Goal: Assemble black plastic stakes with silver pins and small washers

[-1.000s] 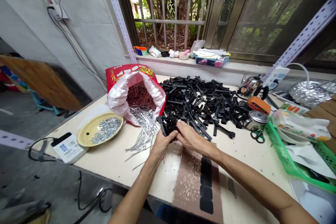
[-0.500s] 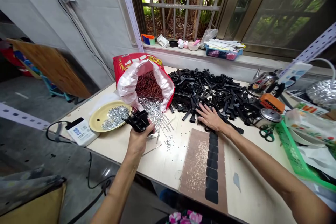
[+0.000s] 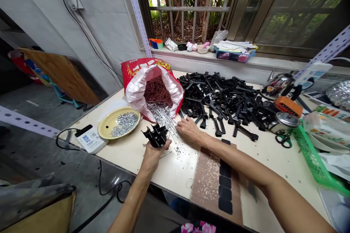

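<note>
My left hand (image 3: 153, 153) is closed round a bundle of black plastic parts (image 3: 156, 135), held up just above the table's near edge. My right hand (image 3: 188, 131) rests fingers-down on the loose silver pins (image 3: 164, 117) that spill out of a red and white bag (image 3: 139, 82); whether its fingers pinch one is hidden. A big heap of black plastic parts (image 3: 224, 98) lies behind it. A yellow plate (image 3: 105, 125) with small silver bits stands to the left.
A white adapter with a black cable (image 3: 90, 139) lies at the table's left edge. A brown board with black pads (image 3: 212, 178) lies near me. Kettle (image 3: 276, 84), orange tool (image 3: 288, 106), steel lid (image 3: 280, 122), scissors (image 3: 283, 140) and a green basket (image 3: 311, 156) crowd the right.
My right hand came back from the black heap leftward to the silver pins. My left hand stayed by the table edge, holding the black bundle.
</note>
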Demonstrator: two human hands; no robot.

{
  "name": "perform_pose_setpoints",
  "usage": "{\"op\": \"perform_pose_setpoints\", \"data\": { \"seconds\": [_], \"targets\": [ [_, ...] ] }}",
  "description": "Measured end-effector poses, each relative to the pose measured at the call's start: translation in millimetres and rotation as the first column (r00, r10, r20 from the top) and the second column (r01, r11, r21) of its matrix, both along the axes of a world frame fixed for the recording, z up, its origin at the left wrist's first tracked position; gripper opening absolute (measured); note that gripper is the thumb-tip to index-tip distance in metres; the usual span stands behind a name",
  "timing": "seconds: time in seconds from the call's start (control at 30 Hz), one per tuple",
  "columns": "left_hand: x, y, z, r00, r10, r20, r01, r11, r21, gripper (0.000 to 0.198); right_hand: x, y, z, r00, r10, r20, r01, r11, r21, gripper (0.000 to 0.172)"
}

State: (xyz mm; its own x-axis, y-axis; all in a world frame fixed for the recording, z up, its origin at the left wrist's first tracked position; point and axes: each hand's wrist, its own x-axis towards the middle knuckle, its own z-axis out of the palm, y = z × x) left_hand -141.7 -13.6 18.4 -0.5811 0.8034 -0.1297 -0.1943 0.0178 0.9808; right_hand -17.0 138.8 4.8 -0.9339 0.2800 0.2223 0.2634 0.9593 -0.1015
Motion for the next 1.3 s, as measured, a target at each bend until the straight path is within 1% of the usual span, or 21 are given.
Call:
{"op": "perform_pose_setpoints", "data": {
  "seconds": [0.07, 0.13, 0.2, 0.27, 0.33, 0.4, 0.43, 0.47, 0.5, 0.53, 0.57, 0.6, 0.63, 0.67, 0.73, 0.93, 1.03, 1.13, 1.2, 1.23, 1.3],
  "targets": [
    [2, -3, 0.5, 0.999, -0.036, -0.016, 0.036, 0.999, -0.014, 0.031, -10, -7, -0.7, 0.998, 0.013, 0.061, -0.017, 0.998, 0.062, 0.022],
    [3, -6, -0.1, 0.997, -0.073, -0.016, 0.073, 0.997, -0.017, 0.030, -12, -6, 1.0, 0.998, 0.005, 0.065, -0.012, 0.994, 0.106, 0.025],
    [2, -8, -1.9, 0.995, -0.098, 0.009, 0.098, 0.995, -0.009, 0.031, -9, -1, 5.6, 0.995, -0.045, 0.094, 0.036, 0.995, 0.092, 0.033],
    [1, -9, -4.5, 0.993, -0.117, 0.033, 0.117, 0.993, 0.004, 0.031, -3, 7, 14.7, 0.983, -0.103, 0.153, 0.102, 0.995, 0.016, 0.038],
    [0, -8, -6.7, 0.991, -0.133, 0.035, 0.132, 0.991, 0.005, 0.029, 6, 16, 29.8, 0.968, -0.138, 0.211, 0.150, 0.988, -0.041, 0.044],
    [-1, -7, -7.8, 0.990, -0.139, 0.008, 0.139, 0.990, -0.014, 0.028, 16, 22, 50.0, 0.978, -0.124, 0.167, 0.147, 0.980, -0.134, 0.052],
    [-1, -7, -7.8, 0.990, -0.143, -0.017, 0.142, 0.989, -0.029, 0.028, 20, 23, 61.0, 0.990, -0.110, 0.094, 0.129, 0.964, -0.233, 0.053],
    [-1, -6, -7.4, 0.988, -0.147, -0.049, 0.145, 0.988, -0.044, 0.028, 23, 22, 71.5, 0.994, -0.111, -0.020, 0.097, 0.929, -0.358, 0.051],
    [-1, -5, -6.7, 0.983, -0.162, -0.086, 0.158, 0.986, -0.058, 0.027, 25, 19, 81.0, 0.977, -0.137, -0.163, 0.040, 0.871, -0.489, 0.045],
    [0, -4, -5.9, 0.975, -0.186, -0.123, 0.178, 0.982, -0.069, 0.026, 26, 14, 88.8, 0.933, -0.186, -0.309, -0.038, 0.801, -0.598, 0.039],
    [1, -3, -4.9, 0.964, -0.215, -0.153, 0.205, 0.976, -0.078, 0.026, 25, 8, 94.6, 0.870, -0.245, -0.428, -0.121, 0.736, -0.667, 0.035],
    [1, -3, -3.9, 0.953, -0.247, -0.174, 0.235, 0.968, -0.086, 0.026, 23, 1, 98.3, 0.805, -0.296, -0.513, -0.196, 0.684, -0.702, 0.033],
    [2, -2, -2.9, 0.942, -0.277, -0.188, 0.263, 0.960, -0.095, 0.026, 20, -6, 100.1, 0.754, -0.327, -0.570, -0.255, 0.653, -0.713, 0.032],
    [3, -2, -1.8, 0.932, -0.304, -0.197, 0.288, 0.952, -0.106, 0.027, 17, -12, 100.3, 0.723, -0.336, -0.603, -0.294, 0.641, -0.709, 0.031],
    [5, -1, 0.1, 0.916, -0.339, -0.214, 0.317, 0.939, -0.132, 0.028, 12, -23, 97.3, 0.707, -0.331, -0.625, -0.300, 0.659, -0.689, 0.027],
    [5, 1, 4.0, 0.895, -0.351, -0.275, 0.324, 0.936, -0.139, 0.026, 7, -32, 83.9, 0.647, -0.317, -0.694, -0.248, 0.773, -0.584, 0.021],
    [3, 5, 4.2, 0.883, -0.348, -0.313, 0.332, 0.937, -0.106, 0.025, 7, -34, 81.1, 0.703, -0.218, -0.678, -0.249, 0.816, -0.521, 0.020],
    [-1, 5, 3.6, 0.894, -0.307, -0.327, 0.300, 0.951, -0.071, 0.028, 8, -27, 77.9, 0.766, -0.126, -0.631, -0.256, 0.840, -0.478, 0.020],
    [-4, 3, 3.6, 0.908, -0.266, -0.325, 0.263, 0.963, -0.055, 0.037, 7, -15, 70.7, 0.800, -0.139, -0.584, -0.182, 0.871, -0.456, 0.020],
    [-5, 2, 3.9, 0.912, -0.247, -0.326, 0.244, 0.968, -0.053, 0.040, 5, -8, 64.7, 0.835, -0.164, -0.525, -0.096, 0.896, -0.433, 0.021],
    [-6, -1, 5.2, 0.915, -0.229, -0.332, 0.226, 0.973, -0.048, 0.045, -1, 5, 48.3, 0.932, -0.220, -0.290, 0.122, 0.939, -0.320, 0.022]
  ]
}}
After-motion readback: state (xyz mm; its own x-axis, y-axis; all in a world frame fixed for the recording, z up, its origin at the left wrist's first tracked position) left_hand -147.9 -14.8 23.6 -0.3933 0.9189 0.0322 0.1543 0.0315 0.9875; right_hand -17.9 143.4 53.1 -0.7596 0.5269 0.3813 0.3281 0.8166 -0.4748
